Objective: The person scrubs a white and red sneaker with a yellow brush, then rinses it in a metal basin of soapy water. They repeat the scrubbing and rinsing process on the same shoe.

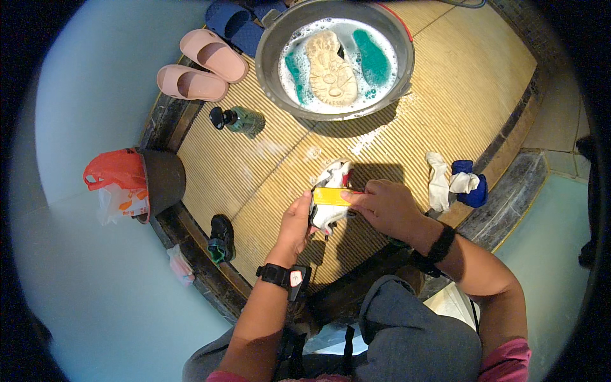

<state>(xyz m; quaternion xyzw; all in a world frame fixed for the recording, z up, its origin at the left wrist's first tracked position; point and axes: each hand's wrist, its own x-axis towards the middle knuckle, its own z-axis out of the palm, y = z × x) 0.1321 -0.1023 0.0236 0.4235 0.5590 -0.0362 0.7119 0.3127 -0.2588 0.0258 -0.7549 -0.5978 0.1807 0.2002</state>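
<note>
My left hand (293,227) grips a white shoe (336,174) with dark and red parts, held above the ribbed tiled floor. In my right hand (389,207) is a yellow brush (329,196), pressed against the shoe's upper side; its bristles are hidden. Beyond both hands stands a grey basin (268,71) of sudsy water. A shoe with a tan sole (332,79) lies sole up in the suds, between a green insole (373,57) and another green piece (294,79) partly under foam.
Left of the basin are a green pump bottle (248,122), pink slides (205,87) and blue slides (234,24). A dark bin (166,174) with a red bag (119,164) and a black shoe (221,236) stand at left. White socks (437,184) and blue fabric (472,193) lie right, by the stone curb (513,196).
</note>
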